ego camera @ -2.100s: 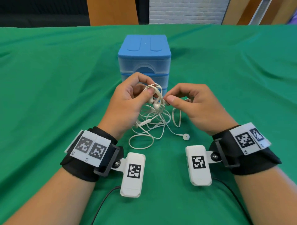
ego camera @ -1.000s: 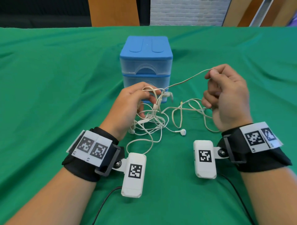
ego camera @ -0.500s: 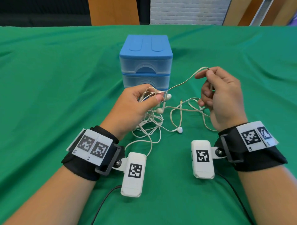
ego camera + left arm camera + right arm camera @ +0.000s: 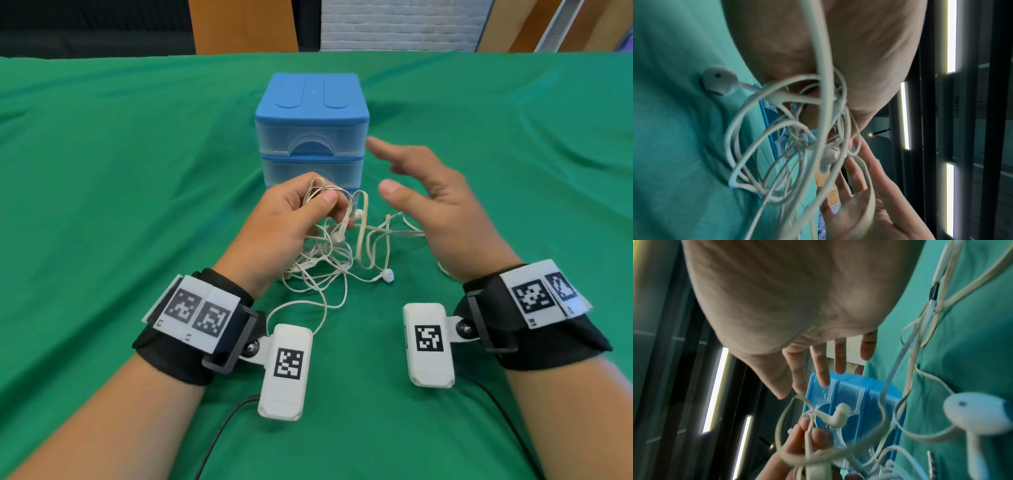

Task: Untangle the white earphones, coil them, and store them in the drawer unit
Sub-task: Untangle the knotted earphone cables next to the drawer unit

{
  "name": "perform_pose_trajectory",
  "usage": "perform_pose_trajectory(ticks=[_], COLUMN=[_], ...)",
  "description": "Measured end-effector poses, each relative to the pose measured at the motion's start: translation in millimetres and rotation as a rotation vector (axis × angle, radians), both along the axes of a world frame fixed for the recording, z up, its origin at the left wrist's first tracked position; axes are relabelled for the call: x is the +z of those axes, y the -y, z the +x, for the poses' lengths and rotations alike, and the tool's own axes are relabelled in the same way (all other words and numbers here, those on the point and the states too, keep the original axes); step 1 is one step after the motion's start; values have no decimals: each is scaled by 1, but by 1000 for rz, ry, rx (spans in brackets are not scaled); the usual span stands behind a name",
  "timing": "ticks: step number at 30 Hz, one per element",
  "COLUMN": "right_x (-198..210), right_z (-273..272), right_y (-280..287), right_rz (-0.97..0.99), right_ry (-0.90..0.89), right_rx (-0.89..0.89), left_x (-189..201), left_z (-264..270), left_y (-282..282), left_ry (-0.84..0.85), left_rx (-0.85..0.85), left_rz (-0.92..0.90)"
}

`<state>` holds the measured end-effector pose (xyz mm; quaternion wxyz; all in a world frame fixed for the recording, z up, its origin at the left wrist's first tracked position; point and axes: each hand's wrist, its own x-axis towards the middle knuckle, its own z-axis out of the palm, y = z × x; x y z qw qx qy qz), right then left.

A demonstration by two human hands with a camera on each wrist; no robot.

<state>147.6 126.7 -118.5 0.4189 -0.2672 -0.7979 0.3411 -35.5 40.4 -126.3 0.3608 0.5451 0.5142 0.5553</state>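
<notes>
The white earphones [image 4: 329, 260] are a tangled bunch of cable on the green cloth, in front of the blue drawer unit [image 4: 311, 137]. My left hand [image 4: 291, 219] pinches several loops of the tangle between thumb and fingers and holds them up. One earbud [image 4: 387, 275] lies on the cloth; the same earbud [image 4: 978, 415] shows large in the right wrist view. My right hand [image 4: 424, 192] hovers to the right of the tangle with its fingers spread and straight, holding nothing. The earphones [image 4: 797, 138] hang below my left palm. Both drawers of the drawer unit [image 4: 855, 402] look closed.
A green cloth [image 4: 137, 171] covers the whole table and is wrinkled at the sides. Black cables [image 4: 219, 435] run from the wrist cameras toward me. Wooden panels and a white brick wall [image 4: 394, 24] stand beyond the far edge.
My right hand has let go of the strand it had pulled up to the right, and has opened. The freed cable has dropped to the cloth. The left hand keeps its hold.
</notes>
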Motion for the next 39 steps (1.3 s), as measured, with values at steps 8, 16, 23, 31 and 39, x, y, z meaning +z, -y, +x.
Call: perform_pose_trajectory(ticks=[8, 16, 23, 31, 39], right_x=[-5, -7, -10, -6, -8], right_z=[-6, -7, -7, -8, -7], right_y=[3, -2, -3, 1, 2], right_rz=[-147, -127, -205, -385, -371], right_ry=[-1, -64, -86, -176, -130], right_rx=[141, -35, -85, 12, 52], left_x=[-3, -5, -2, -5, -11], left_z=[-1, -3, 0, -1, -8], left_y=[-1, -3, -3, -3, -7], left_ry=[51, 1, -13, -22, -34], left_rx=[-29, 5, -21, 3, 98], left_rz=[-51, -48, -12, -14, 40])
